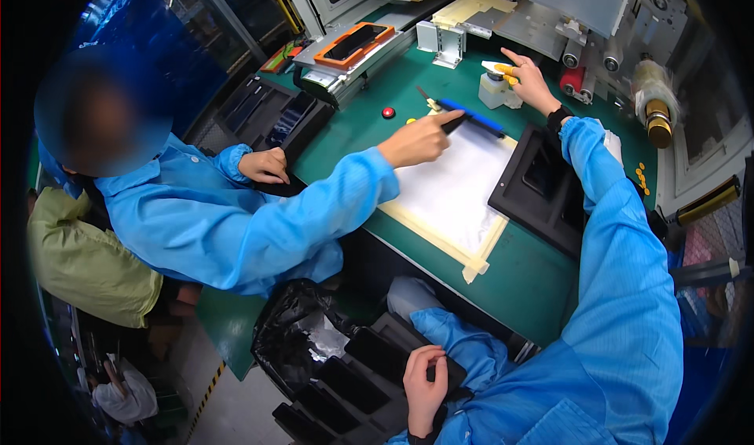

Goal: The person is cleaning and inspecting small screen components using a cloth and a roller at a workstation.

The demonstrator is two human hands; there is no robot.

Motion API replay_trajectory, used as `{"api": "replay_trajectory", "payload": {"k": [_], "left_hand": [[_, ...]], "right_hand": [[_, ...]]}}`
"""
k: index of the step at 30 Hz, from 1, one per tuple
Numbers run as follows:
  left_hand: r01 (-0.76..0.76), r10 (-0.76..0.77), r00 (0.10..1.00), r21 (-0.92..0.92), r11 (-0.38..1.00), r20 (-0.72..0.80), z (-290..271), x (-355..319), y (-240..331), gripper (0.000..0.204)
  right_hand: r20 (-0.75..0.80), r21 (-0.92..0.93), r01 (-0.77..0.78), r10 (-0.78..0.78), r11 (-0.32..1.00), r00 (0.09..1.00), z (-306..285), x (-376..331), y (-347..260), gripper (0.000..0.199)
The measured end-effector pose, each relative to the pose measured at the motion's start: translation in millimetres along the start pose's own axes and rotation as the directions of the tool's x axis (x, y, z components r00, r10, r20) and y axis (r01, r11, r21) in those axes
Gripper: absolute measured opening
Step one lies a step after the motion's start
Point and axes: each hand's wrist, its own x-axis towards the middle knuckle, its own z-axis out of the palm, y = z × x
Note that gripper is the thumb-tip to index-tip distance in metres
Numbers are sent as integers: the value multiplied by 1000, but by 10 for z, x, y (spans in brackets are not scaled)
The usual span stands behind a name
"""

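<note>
My left hand (425, 384) is curled over the near end of a black foam tray (463, 371) across my lap. Several dark phone-sized panels (353, 385) lie in that tray's slots. My right hand (531, 85) reaches far over the bench, index finger stretched out, yellow covers on other fingertips. Those fingertips are at the top of a small white bottle (493, 91); whether they press on it I cannot tell. Left of it, a blue rod (471, 117) lies along the far edge of a white sheet (452, 182) taped to the green bench. A co-worker's hand (416, 140) points over this sheet.
A second black tray (518, 179) with a dark panel lies right of the sheet. An orange fixture (355, 44) sits at the back left, rollers (611, 56) at the back right. A black-lined bin (275, 327) stands by my lap tray. The co-worker's other hand (265, 166) rests at the left.
</note>
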Motion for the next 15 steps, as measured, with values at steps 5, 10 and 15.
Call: {"api": "replay_trajectory", "payload": {"k": [5, 10, 15], "left_hand": [[-3, 3, 1000, 19, 1000, 4, 1, -10, -14, 8], [-7, 7, 1000, 22, 1000, 2, 5, -5, 3, 8], [-9, 9, 1000, 23, 1000, 8, 20, 3, -14, 9]], "right_hand": [[-47, 311, -129, 151, 942, 987, 89, 23, 74, 41], [-51, 469, -61, 96, 881, 994, -13, 13, -98, 37], [-51, 149, -15, 23, 989, 998, 80, -14, 44, 37]]}}
